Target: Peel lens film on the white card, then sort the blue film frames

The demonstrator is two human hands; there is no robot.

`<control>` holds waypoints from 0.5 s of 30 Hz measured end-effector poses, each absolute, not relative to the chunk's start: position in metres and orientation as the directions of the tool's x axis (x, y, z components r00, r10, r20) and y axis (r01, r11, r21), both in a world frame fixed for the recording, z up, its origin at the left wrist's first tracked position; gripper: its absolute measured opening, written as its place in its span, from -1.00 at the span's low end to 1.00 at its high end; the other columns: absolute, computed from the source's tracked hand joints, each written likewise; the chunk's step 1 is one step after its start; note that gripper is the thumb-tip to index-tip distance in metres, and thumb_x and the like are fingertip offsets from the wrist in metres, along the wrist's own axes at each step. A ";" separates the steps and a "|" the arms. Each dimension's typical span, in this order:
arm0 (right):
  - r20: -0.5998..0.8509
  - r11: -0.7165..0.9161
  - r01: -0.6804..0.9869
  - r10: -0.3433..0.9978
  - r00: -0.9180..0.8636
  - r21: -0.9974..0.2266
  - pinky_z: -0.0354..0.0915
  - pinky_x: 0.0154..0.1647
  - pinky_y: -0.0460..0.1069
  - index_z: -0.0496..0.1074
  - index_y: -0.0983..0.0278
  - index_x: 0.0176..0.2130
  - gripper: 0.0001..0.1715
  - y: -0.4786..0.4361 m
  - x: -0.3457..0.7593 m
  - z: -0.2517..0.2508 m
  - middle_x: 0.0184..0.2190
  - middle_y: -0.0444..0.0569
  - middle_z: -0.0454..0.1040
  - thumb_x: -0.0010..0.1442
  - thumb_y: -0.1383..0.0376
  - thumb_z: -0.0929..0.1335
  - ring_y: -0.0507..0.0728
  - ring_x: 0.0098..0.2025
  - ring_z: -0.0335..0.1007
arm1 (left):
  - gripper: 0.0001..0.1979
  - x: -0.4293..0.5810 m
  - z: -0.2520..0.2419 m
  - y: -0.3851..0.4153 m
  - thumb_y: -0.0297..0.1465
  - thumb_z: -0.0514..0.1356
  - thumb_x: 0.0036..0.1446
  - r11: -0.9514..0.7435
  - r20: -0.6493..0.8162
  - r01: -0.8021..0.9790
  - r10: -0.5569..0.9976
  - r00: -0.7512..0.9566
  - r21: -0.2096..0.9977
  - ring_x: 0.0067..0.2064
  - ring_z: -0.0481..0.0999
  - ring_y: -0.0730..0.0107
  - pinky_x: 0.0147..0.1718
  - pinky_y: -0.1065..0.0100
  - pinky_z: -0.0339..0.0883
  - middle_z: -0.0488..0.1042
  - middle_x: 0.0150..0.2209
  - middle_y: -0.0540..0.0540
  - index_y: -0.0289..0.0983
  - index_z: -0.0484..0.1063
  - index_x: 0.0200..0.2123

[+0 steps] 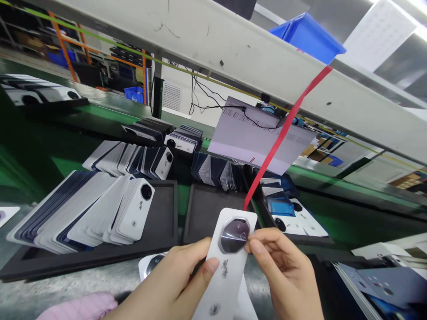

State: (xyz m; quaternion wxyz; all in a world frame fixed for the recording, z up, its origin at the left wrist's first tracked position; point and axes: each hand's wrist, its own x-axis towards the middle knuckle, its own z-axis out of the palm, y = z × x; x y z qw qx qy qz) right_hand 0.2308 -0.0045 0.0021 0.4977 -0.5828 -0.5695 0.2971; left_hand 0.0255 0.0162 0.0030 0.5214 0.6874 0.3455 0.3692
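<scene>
Two hands on one piece: my left hand (pixel 173 284) is gripping a white phone back cover (pixel 227 262) above the worktop (pixel 100 275), fingers closed round it; my right hand (pixel 283 271) is pinching the film on its camera lens (pixel 234 234). Film seemingly not off yet. Trays of covers (pixel 100 213) waiting behind.

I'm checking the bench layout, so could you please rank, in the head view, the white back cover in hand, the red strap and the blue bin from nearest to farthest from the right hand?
Measured from the right hand:
1. White back cover: touching, fingertips at its camera ring.
2. Red strap: just above, rising to the upper right.
3. Blue bin: farthest, on the overhead shelf.
</scene>
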 end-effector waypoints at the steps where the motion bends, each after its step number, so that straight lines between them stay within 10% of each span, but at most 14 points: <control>1: 0.222 0.147 0.368 0.960 0.171 -0.918 0.36 -0.42 -0.17 0.56 0.13 -0.31 -0.78 -0.005 0.231 0.002 -0.47 -0.16 0.57 0.32 0.09 0.45 0.02 -0.43 0.45 | -0.75 0.025 0.003 0.016 -0.37 0.08 0.40 -0.228 0.161 0.074 0.852 0.498 0.971 -0.27 0.60 0.36 -0.24 0.49 0.39 0.66 -0.27 0.12 -0.09 0.57 -0.20; 15: 0.200 0.124 0.329 0.958 0.207 -0.936 0.32 -0.46 -0.15 0.56 0.15 -0.35 -0.75 -0.005 0.231 0.005 -0.48 -0.15 0.55 0.27 0.07 0.48 0.01 -0.47 0.38 | -0.74 0.026 0.006 0.020 -0.43 0.08 0.37 -0.245 0.180 0.066 0.844 0.506 0.967 -0.24 0.64 0.37 -0.22 0.52 0.41 0.70 -0.20 0.12 -0.09 0.58 -0.18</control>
